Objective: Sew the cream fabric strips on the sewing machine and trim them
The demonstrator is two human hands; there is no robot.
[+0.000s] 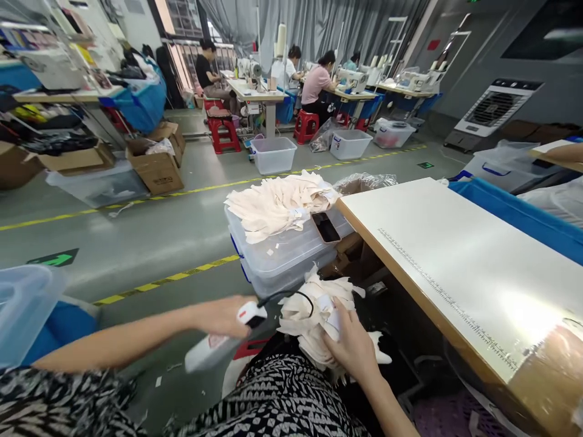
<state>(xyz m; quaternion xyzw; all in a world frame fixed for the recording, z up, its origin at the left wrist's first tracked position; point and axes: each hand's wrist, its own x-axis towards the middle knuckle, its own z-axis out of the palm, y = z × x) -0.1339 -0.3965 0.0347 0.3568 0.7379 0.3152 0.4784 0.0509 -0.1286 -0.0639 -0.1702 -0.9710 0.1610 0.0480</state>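
My left hand (pixel 223 315) is closed around a white hand-held tool (pixel 207 352) with a red mark and a dark end. From that end a thin black curved strip reaches over a bundle of cream fabric pieces (pixel 296 312) above my lap. My right hand (pixel 353 343) grips this bundle at its white paper band, thumb and fingers pressed around it. Just beyond lies a larger pile of cream fabric pieces (pixel 277 203), also with a white band, on the lid of a clear plastic bin (pixel 273 261). A phone (pixel 326 227) rests on the lid beside it.
To the right stands a white table (pixel 455 243) with a ruler scale along its edge. A translucent bin (pixel 27 303) is at the left. Yellow-black floor tape (pixel 168 281) crosses the floor. Further back, several people sit at sewing machines, near red stools (pixel 223 135).
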